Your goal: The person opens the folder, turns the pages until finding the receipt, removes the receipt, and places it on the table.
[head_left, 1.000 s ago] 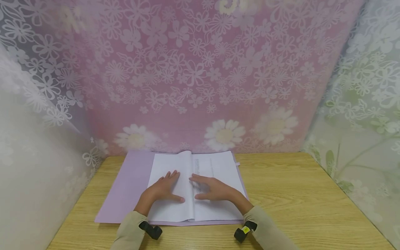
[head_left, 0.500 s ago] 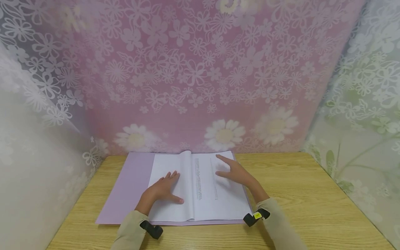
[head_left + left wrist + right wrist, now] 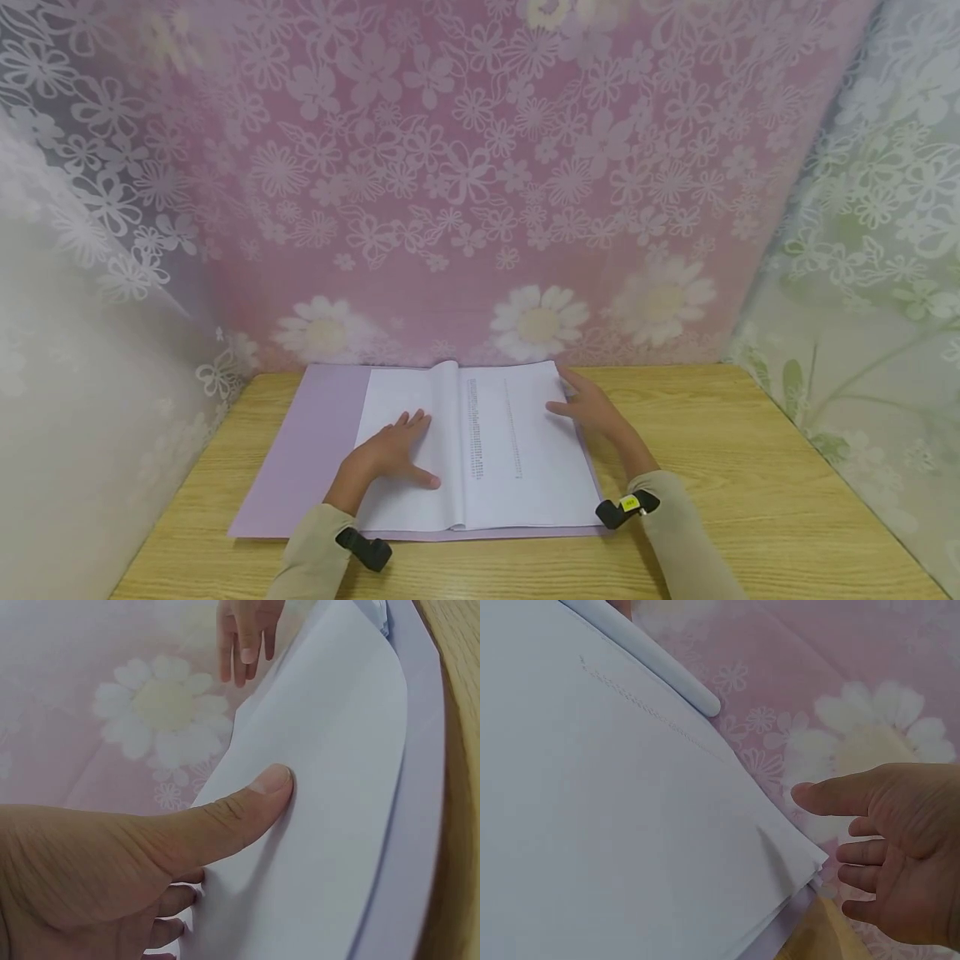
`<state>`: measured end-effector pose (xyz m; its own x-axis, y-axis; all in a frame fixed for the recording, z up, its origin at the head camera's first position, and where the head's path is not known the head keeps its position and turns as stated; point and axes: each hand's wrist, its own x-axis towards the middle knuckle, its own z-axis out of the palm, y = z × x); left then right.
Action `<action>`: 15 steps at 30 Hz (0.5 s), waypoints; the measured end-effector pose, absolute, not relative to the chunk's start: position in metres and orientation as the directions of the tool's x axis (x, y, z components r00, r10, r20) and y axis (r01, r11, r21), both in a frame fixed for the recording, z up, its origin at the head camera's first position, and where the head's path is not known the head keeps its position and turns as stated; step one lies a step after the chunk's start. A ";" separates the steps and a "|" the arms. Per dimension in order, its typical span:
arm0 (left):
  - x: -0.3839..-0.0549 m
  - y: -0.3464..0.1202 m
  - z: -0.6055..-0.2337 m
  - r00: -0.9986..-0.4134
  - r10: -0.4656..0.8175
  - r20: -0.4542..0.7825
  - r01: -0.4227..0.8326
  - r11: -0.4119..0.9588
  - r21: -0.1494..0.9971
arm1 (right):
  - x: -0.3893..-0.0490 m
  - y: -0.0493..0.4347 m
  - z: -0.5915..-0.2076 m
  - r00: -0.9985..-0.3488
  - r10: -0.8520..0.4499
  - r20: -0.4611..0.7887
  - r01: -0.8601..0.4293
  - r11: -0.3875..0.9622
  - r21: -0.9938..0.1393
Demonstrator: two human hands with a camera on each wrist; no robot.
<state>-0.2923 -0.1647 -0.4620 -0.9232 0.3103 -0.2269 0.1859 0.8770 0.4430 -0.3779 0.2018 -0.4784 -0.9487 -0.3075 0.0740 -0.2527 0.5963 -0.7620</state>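
Note:
A lilac folder [image 3: 288, 467] lies spread on the table, with a stack of white sheets inside. My left hand [image 3: 392, 454] rests with spread fingers on the left-hand page [image 3: 401, 508], and its thumb lies on the paper in the left wrist view. The right-hand page [image 3: 540, 483] bears two columns of small print [image 3: 476, 429]. At that page's upper right edge is my right hand [image 3: 596, 408], fingers extended and thumb over the margin. In the right wrist view, its fingers [image 3: 862, 877] stand apart beside the sheets' corner [image 3: 817, 859].
The wooden table [image 3: 712, 483] extends to the right of the folder. A pink flowered curtain [image 3: 465, 208] stands behind the table's far edge, with pale sheeting [image 3: 885, 317] at the right side. Black camera straps [image 3: 626, 507] circle both wrists.
My right hand has moved from the middle fold across the right-hand page to its outer edge, uncovering the print. The left hand has stayed in place.

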 end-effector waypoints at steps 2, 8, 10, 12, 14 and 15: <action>-0.292 -0.164 -0.461 -0.924 0.308 -0.226 0.183 0.876 0.446 | -0.379 0.204 -0.480 -0.950 -0.306 0.063 -0.240 0.584 -0.776; -0.290 -0.163 -0.459 -0.925 0.307 -0.223 0.180 0.873 0.454 | -0.380 0.207 -0.488 -0.951 -0.306 0.050 -0.230 0.587 -0.776; -0.289 -0.163 -0.458 -0.925 0.307 -0.222 0.180 0.872 0.455 | -0.382 0.208 -0.490 -0.950 -0.309 0.052 -0.236 0.598 -0.766; -0.289 -0.163 -0.458 -0.925 0.308 -0.223 0.181 0.872 0.454 | -0.382 0.209 -0.492 -0.951 -0.304 0.048 -0.232 0.604 -0.762; -0.289 -0.163 -0.458 -0.925 0.307 -0.224 0.181 0.875 0.450 | -0.383 0.209 -0.494 -0.952 -0.304 0.043 -0.229 0.608 -0.760; -0.290 -0.163 -0.458 -0.924 0.308 -0.226 0.182 0.876 0.447 | -0.383 0.209 -0.494 -0.952 -0.303 0.040 -0.225 0.608 -0.761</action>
<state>-0.2898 -0.1629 -0.4580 -0.9243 0.3078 -0.2257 0.1825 0.8757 0.4469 -0.3835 0.2089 -0.4945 -0.9521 -0.3031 0.0396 -0.2252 0.6080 -0.7613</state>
